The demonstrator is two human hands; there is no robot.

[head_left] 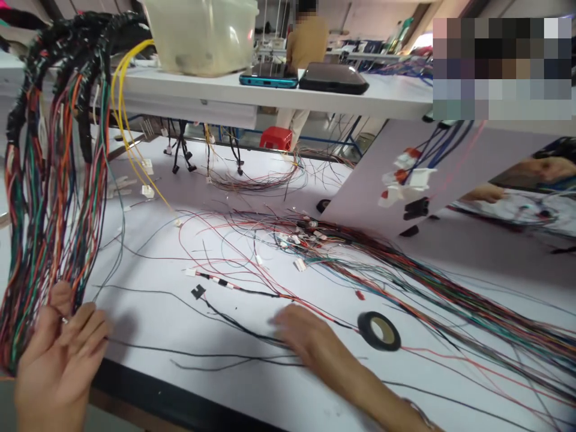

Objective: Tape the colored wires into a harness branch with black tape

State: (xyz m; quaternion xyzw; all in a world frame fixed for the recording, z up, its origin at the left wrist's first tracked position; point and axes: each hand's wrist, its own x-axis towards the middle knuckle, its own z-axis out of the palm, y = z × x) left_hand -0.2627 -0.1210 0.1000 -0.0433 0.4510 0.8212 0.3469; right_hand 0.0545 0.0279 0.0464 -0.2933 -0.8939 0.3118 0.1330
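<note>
Head view, looking down across a white workbench [135, 318]. Left hand [56, 360] at the lower left, open, fingers spread, just beside a hanging wire harness [54, 180] of many coloured wires; no clear grip on it. Right hand [306, 336] flat, palm down, fingers together, on black wires [234, 354], with nothing clearly held. One roll of black electrical tape [378, 331] near the right hand. Loose multicoloured wires [405, 276] fanning out toward the right edge, with open bench between them and the black near edge. Beyond, one shelf [382, 99] with one plastic tub [202, 36], one teal smartphone [269, 75] and one dark device [333, 78]. Past the shelf, one standing person [308, 42], and one red stool [276, 138].
</note>
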